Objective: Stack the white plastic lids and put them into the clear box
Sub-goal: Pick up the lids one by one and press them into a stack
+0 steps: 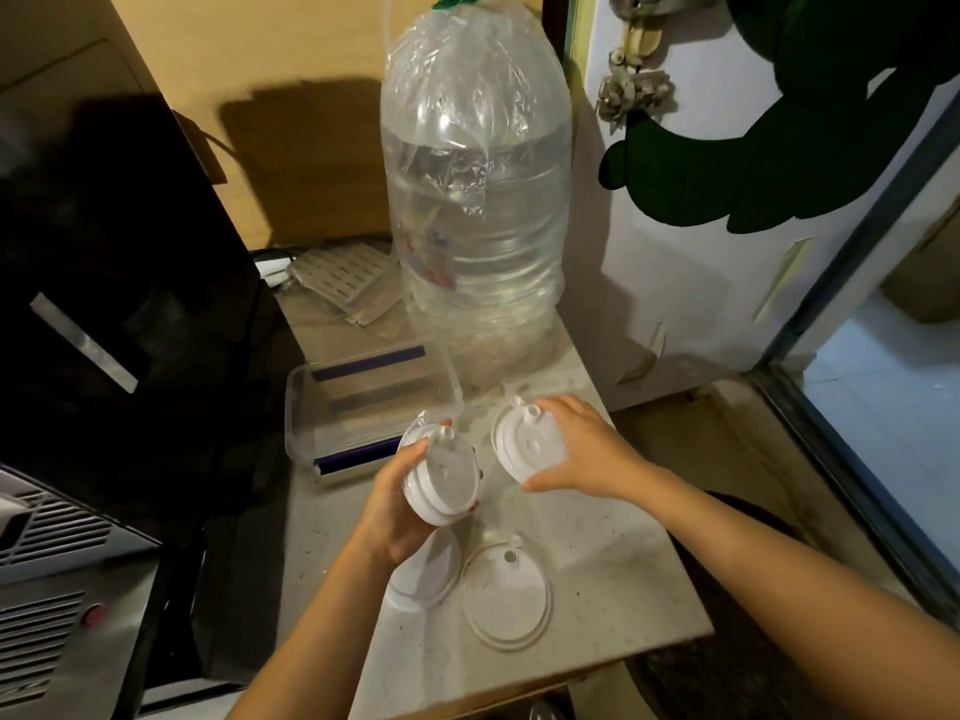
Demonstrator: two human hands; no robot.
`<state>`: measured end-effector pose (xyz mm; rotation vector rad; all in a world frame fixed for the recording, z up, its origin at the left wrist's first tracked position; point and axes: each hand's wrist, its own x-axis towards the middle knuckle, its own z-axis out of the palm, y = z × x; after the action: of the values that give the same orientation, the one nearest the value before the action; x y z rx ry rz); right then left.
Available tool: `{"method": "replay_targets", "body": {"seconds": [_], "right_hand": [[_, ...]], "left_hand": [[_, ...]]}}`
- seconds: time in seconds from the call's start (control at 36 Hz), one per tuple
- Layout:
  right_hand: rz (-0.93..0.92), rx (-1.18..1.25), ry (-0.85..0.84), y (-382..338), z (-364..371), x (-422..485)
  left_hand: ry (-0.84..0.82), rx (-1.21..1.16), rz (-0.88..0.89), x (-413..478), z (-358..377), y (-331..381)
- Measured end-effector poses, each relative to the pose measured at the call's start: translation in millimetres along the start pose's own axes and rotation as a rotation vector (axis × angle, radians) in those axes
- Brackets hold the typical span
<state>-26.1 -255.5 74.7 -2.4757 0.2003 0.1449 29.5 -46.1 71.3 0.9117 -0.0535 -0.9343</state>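
A pale speckled countertop fills the lower centre of the frame, with a large clear water jug wrapped in plastic film standing at its far end, centre top. A black appliance occupies the left side before a tan wall, while a white door bearing a dark green cut-out decoration rises at upper right, beside pale blue floor tiles at the right edge.

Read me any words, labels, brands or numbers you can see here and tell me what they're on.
None can be read.
Water bottle: a coloured label low on its side, too blurred to read.
White lids, clear box: no print visible.
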Motion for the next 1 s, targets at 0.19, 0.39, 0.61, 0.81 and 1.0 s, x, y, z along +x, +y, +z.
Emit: {"method": "replay_targets", "body": {"seconds": [0.19,0.39,0.61,0.81,1.0], "right_hand": [[-0.152,0.233,0.023,-44,-10,-6],[-0.189,0.278,-0.013,-62,5,-5],[-0.223,0.312,-0.012,-73,16,-1],[-0.243,0.33,-0.004,-78,22,-2],[-0.265,0.302,-0.024,-79,28,-2]], "left_hand": [[-0.098,0.051,0.078,2,4,5],[-0.139,0.069,0.137,0,8,9],[-0.12,0.067,0.163,-3,10,12],[-0.086,0.05,0.184,-5,9,11],[-0.096,0.056,0.168,-9,6,11]]}}
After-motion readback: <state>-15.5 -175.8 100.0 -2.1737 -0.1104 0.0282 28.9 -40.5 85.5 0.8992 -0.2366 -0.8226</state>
